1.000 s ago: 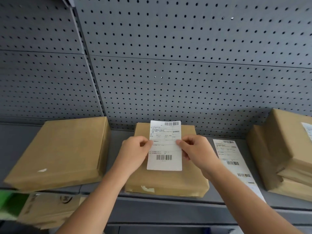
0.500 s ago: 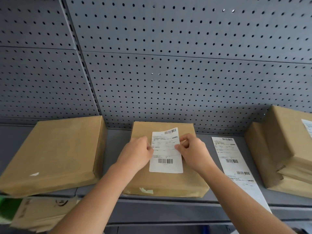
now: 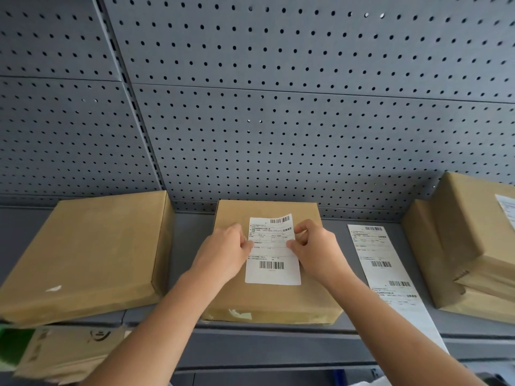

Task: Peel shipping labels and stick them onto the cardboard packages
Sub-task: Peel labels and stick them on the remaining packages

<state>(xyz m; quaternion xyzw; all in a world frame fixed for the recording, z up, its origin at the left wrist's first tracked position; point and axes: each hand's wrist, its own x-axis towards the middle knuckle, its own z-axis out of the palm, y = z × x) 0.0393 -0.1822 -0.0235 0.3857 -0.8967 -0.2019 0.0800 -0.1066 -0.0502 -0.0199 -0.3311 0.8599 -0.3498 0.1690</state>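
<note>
A white shipping label (image 3: 273, 263) with two barcodes lies over the top of the middle cardboard package (image 3: 267, 299) on the grey shelf. My left hand (image 3: 223, 253) pinches the label's left edge, and my right hand (image 3: 315, 249) pinches its right edge. The label's lower part lies flat on the package; its upper end looks slightly raised. To the right of this package, a strip of further labels (image 3: 387, 274) lies on the shelf and hangs over the front edge.
A larger flat cardboard package (image 3: 83, 254) lies on the left. Stacked packages (image 3: 473, 246) stand on the right, the upper one bearing a label. A grey pegboard wall (image 3: 278, 121) backs the shelf (image 3: 189, 246). Below the shelf at the left lie more cardboard packages (image 3: 61, 355).
Both hands have lowered the label from upright above the package down onto its top face, still pinching its side edges.
</note>
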